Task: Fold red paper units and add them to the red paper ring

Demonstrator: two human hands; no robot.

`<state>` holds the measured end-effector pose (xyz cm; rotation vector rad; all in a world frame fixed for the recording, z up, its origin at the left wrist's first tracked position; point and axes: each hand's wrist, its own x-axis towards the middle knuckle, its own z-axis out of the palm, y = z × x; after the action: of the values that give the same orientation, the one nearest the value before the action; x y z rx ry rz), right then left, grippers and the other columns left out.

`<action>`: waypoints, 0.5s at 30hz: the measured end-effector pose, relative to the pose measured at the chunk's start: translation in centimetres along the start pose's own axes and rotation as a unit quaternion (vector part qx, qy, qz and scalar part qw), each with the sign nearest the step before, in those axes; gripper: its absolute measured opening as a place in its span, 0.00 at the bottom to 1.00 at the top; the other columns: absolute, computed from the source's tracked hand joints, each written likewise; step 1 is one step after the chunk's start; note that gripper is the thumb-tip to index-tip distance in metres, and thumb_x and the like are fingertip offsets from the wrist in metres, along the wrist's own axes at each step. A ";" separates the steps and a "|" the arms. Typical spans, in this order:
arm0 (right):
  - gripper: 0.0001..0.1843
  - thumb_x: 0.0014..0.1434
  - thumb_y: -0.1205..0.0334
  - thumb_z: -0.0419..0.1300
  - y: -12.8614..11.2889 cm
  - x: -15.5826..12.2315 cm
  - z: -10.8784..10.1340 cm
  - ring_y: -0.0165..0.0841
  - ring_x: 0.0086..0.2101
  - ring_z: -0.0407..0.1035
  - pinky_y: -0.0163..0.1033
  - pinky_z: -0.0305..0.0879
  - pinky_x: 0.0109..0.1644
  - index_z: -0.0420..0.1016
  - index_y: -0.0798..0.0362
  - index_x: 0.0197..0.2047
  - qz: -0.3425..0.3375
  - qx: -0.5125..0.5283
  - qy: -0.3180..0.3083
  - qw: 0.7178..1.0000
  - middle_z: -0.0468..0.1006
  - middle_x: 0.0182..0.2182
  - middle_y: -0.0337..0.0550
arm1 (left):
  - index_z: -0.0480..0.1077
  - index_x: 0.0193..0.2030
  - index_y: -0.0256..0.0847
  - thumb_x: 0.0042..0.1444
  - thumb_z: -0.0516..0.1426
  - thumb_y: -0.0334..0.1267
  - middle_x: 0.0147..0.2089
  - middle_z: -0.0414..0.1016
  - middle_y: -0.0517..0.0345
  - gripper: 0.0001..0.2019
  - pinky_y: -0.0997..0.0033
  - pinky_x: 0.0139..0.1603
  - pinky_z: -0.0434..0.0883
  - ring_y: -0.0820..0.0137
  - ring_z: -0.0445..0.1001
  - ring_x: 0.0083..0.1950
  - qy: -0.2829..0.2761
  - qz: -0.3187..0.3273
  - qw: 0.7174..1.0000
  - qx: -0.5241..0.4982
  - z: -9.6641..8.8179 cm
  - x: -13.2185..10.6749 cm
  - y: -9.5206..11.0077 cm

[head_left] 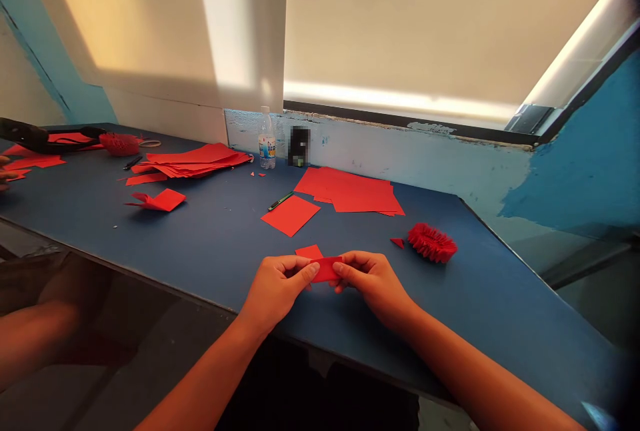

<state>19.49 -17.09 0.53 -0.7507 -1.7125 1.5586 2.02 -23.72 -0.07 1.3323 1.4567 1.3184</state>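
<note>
A small folded piece of red paper [327, 270] is pinched between both hands, just above the table near its front edge. My left hand [285, 284] grips its left end with thumb and fingers. On its right end, my right hand [367, 278] is closed in the same kind of pinch. Just behind the fingers lies another small red paper piece [309, 252], partly hidden by the held one. To the right of my right hand sit a red pleated paper bundle [433, 243] and a little red paper scrap [398, 242].
Beyond my hands on the blue table [220, 231] lie a red paper square [290, 216], a green pen-like tool [281, 201] and red sheets [350, 190]. A plastic bottle [267, 144] stands by the wall. Leftward are a paper stack [195, 163], a folded paper [163, 200] and another person's hand [5, 174].
</note>
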 end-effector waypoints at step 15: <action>0.11 0.56 0.56 0.62 -0.7 -0.1 0.2 0.32 0.25 0.68 0.36 0.64 0.33 0.78 0.56 0.32 0.010 -0.058 0.001 0.998 0.75 0.25 0.40 | 0.77 0.29 0.38 0.54 0.57 0.44 0.26 0.72 0.59 0.13 0.74 0.31 0.62 0.72 0.65 0.29 -0.013 -0.008 1.000 -0.006 -0.1 -0.1 0.4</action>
<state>19.38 -17.36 1.22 -0.8301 -1.8122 1.4817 2.05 -23.90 0.30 1.3238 1.4373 1.2931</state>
